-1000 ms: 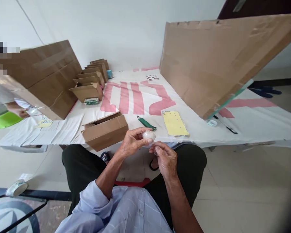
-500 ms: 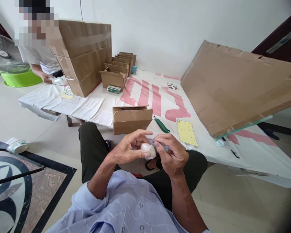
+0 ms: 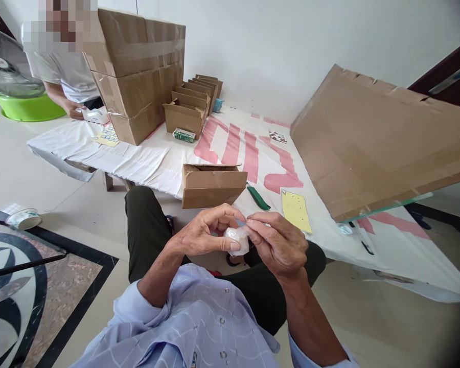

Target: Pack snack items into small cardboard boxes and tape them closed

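Observation:
A small whitish translucent lump sits between both my hands, held over my lap. My left hand curls round it from the left, thumb under it. My right hand pinches its upper right side with thumb and fingertips. Both hands hover just in front of the low table's near edge. Beyond them on the white and pink cloth lie a small open cardboard box, a green-handled tool and a yellow perforated card.
A big tilted cardboard sheet leans at the right. Stacked cartons and a row of small open boxes stand at the back left. Another person works at the far left, beside a fan and green basin. A bowl sits on the floor.
The view has swung left and down. My hands have come closer to my body, and my right hand has closed onto the lump it only hovered beside a second ago.

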A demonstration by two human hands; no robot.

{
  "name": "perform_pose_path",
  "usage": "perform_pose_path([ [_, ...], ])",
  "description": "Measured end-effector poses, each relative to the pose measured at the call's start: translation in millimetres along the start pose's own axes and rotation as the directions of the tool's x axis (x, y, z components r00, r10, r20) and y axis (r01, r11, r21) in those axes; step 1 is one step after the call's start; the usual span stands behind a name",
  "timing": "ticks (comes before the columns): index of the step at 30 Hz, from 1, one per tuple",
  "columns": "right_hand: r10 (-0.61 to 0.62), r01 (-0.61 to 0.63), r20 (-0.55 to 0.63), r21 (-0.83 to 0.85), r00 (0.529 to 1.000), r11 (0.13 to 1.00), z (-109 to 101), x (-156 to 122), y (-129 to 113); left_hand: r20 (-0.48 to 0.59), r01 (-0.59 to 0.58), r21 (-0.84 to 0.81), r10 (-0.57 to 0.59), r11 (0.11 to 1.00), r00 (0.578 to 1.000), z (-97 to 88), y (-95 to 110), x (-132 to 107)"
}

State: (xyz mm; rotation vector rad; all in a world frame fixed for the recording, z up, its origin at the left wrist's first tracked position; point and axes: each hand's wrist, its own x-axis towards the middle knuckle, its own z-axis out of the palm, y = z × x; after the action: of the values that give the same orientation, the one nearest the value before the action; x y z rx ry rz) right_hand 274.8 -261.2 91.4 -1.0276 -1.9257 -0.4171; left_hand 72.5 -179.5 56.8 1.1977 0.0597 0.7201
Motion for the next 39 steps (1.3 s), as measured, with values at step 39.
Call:
perform_pose_path([
  [39, 0.466, -0.463, 0.073, 0.328, 0.882, 0.824, 27, -36, 12, -0.327, -0.14, -0.162, 0.081, 0.977, 0.942, 1.6, 4, 7],
])
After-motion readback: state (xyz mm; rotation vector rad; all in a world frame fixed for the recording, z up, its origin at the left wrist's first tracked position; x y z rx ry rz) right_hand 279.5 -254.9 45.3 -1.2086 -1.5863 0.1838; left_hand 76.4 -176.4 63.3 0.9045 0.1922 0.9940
